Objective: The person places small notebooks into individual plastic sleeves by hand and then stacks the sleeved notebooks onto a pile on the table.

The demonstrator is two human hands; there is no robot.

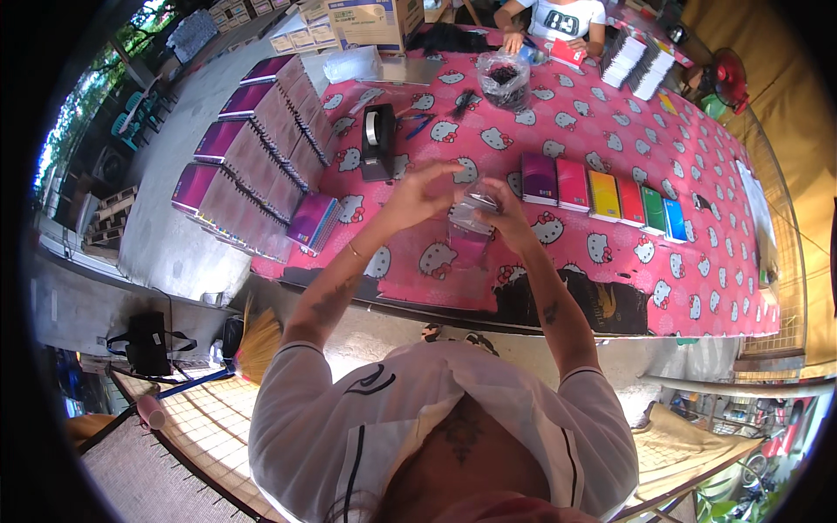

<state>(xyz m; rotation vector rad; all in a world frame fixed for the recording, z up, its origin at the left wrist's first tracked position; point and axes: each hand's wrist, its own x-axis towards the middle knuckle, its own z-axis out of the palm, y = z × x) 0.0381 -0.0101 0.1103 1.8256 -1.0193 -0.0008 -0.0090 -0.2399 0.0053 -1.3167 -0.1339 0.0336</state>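
Note:
Over the near middle of the table, my right hand (508,216) is closed on a clear plastic sleeve (472,215), which looks see-through and loose. To its left, my left hand (422,193) has its thumb and fingers apart, close to the sleeve's upper edge, with nothing seen in them. Right of my hands lies a row of small spiral notebooks: purple (539,179), pink (572,186), yellow (603,195), red (629,201), green (653,210) and blue (675,221). A black tape dispenser (377,148) stands beyond my left hand.
Tall stacks of purple spiral notebooks (261,166) fill the table's left side, a short pile (315,218) beside them. Blue-handled pliers (420,126) and a plastic bag of black pieces (505,84) lie farther back. Across the table, another person's hand (513,42) works near a red notebook (568,53).

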